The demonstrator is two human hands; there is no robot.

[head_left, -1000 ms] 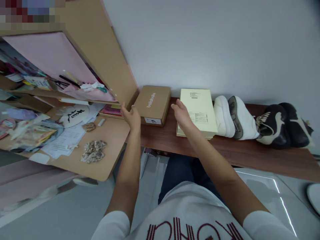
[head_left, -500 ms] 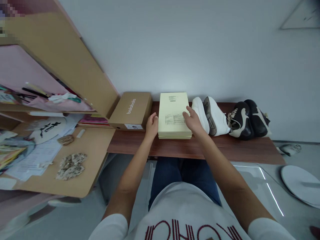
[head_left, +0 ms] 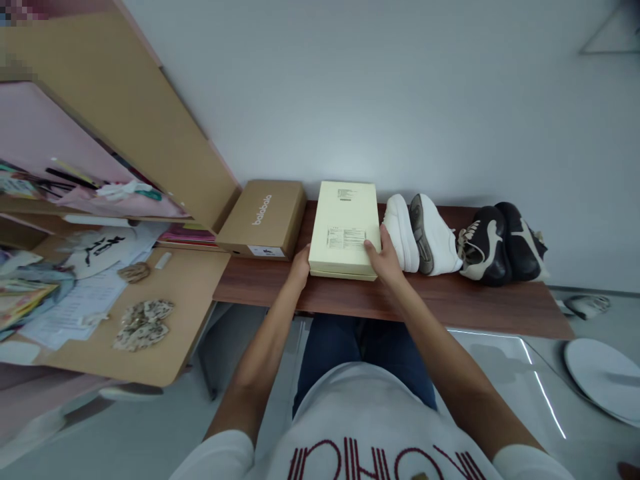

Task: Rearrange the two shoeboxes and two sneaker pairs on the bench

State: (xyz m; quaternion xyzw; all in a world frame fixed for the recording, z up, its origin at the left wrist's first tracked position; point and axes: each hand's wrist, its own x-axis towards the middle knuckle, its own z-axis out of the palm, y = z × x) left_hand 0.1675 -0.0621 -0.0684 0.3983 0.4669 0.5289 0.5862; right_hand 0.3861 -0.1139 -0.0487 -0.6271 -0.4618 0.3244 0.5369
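Cream box (head_left: 346, 217) turned slightly since earlier; left hand (head_left: 301, 265), right hand (head_left: 387, 259) gripping it.

The left grip (head_left: 301, 267) and right grip (head_left: 386, 258) clasp a cream box (head_left: 346, 212) between a brown box (head_left: 270, 208) and white shoes (head_left: 440, 241).

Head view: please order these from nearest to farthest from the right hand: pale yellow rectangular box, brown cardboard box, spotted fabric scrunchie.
1. Pale yellow rectangular box: touched by the right hand at its right side.
2. Brown cardboard box: left of the yellow one, on the dark wooden board.
3. Spotted fabric scrunchie: the farthest left, on the light desk.
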